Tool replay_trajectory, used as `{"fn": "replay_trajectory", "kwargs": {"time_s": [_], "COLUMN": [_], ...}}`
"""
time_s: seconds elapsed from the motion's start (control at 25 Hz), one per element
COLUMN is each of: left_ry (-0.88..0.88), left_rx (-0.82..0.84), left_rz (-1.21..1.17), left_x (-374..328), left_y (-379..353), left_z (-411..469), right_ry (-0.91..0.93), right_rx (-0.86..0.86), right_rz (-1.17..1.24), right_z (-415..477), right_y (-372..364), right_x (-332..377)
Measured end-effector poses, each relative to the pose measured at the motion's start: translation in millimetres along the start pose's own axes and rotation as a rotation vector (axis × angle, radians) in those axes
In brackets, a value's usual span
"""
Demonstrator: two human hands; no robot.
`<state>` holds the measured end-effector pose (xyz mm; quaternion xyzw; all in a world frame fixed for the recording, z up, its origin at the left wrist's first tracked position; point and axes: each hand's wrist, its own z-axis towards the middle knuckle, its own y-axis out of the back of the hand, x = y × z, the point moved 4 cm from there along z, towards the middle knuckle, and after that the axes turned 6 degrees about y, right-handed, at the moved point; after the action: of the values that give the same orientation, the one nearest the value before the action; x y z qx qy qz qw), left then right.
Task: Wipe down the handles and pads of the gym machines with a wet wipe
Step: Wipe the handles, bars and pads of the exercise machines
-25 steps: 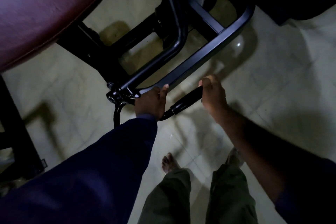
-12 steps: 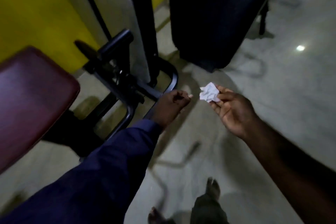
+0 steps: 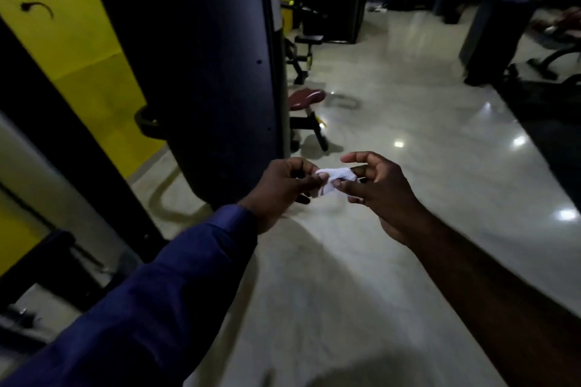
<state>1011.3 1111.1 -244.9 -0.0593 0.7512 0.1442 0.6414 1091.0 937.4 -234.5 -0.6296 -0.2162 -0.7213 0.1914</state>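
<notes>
A small crumpled white wet wipe [image 3: 334, 178] is held between both hands at chest height over the pale floor. My left hand [image 3: 283, 188], in a blue sleeve, pinches its left end with thumb and fingers. My right hand [image 3: 377, 192] pinches its right end, the index finger raised above it. A dark tall machine shroud [image 3: 195, 66] stands just left of the hands. Farther back sits a maroon seat pad [image 3: 306, 97] on a black stand.
A yellow wall [image 3: 78, 41] runs along the left behind black frame posts [image 3: 56, 122]. More dark machines [image 3: 333, 0] and benches stand at the back and along the right [image 3: 509, 41]. The glossy tiled floor [image 3: 408, 122] stretches ahead between them.
I have let go of the low black handle and raised my view from the floor to the gym aisle. The wipe, earlier in my right hand alone, is now pinched by both hands.
</notes>
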Motion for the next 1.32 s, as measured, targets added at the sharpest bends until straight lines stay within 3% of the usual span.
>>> {"fn": "replay_trajectory", "kwargs": {"time_s": [0.2,0.32,0.4,0.52,0.68,0.76,0.88,1.04,1.12,1.32], "left_ry": [-0.054,-0.067,-0.068,-0.051,-0.043,-0.019,-0.029,-0.089,-0.126,-0.081], "left_rx": [0.07,0.117,0.142,0.18,0.23,0.212,0.044,-0.153,-0.253,-0.557], "left_rz": [-0.091,-0.139,-0.153,-0.184,-0.161,-0.149,-0.139,-0.168,-0.209,-0.346], "left_x": [-37,-41,-46,-60,-93,-110,-126,-141,-157,-169], "left_y": [-26,-34,-37,-38,-50,-61,-77,-95,-92,-38], "left_z": [120,200,266,361,474,530,614,699,734,789], "right_ry": [-0.008,-0.229,-0.32,-0.416,-0.433,-0.37,-0.123,0.324,0.52,0.52], "right_rx": [0.003,0.168,0.209,0.118,-0.068,-0.161,-0.383,-0.628,-0.539,-0.079], "right_rz": [-0.059,0.321,0.419,0.289,0.307,0.326,0.247,-0.384,-0.398,-0.137], "right_z": [92,158,216,308,407,458,549,649,695,807], "right_y": [73,94,111,144,209,238,275,302,298,244], "right_x": [2,-10,-19,-40,-52,-56,-72,-71,-59,-72]}}
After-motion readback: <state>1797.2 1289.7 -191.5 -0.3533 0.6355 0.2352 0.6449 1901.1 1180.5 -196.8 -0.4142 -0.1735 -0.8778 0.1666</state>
